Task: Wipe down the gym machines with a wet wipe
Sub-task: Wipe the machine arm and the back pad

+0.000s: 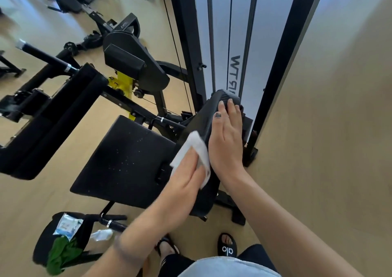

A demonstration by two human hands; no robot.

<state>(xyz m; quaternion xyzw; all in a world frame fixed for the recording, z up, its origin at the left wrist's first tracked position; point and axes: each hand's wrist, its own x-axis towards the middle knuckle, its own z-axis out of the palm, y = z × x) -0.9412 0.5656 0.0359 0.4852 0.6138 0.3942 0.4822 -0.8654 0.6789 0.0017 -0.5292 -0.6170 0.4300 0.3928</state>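
Head view: black padded seat (127,155), then left hand (186,177) pressing a limp, thin white wet wipe (196,149) flat against the black upright backrest pad (203,124); right hand (228,136) clasps that pad's edge. Wipe likely bunches easily; best palmed flat.

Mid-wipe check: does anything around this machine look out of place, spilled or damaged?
The seat pad carries scattered pale specks, possibly droplets or residue. At lower left, a wipes packet, a green cloth and a crumpled white wipe are left on a round black pad. No damage visible.
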